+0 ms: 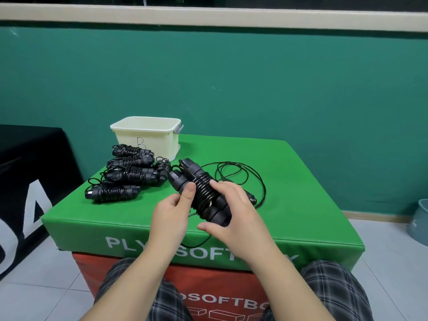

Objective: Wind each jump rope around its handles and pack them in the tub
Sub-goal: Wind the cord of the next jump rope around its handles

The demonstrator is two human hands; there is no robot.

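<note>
Filling the upper half: a teal wall (231,77) with a cream ledge (208,16) along its top. Standing below it, a green padded plyo box (289,181) with white lettering on its front face, stacked on a red box (208,288), serving as the surface. To the far left, a black cloth (27,181) with large white markings; at the right edge, part of a grey-blue pot (420,218) on the tiled floor (46,286). Along the bottom, plaid shorts (335,293) over both knees.

Sitting at the far left corner of the surface, a cream plastic tub (148,137), upright, marked with a handwritten "B" on its near wall and fitted with a grey handle clip on its right side. Just in front of the tub, five wound jump ropes (127,174) in a loose pile, black cord coiled tight around paired black handles, none inside the tub.

Held above the near middle of the surface, a half-wound jump rope (201,193), handles side by side and tilted up toward the left. Left hand (171,212) gripping the handles from the left, thumb pressed on the coils. Right hand (231,214) curled over the bundle from the right, fingers wrapped across the coils, thumb below. Trailing off behind and to the right, the loose cord (243,172), lying in loops on the green top, with one strand hanging over the front edge.
</note>
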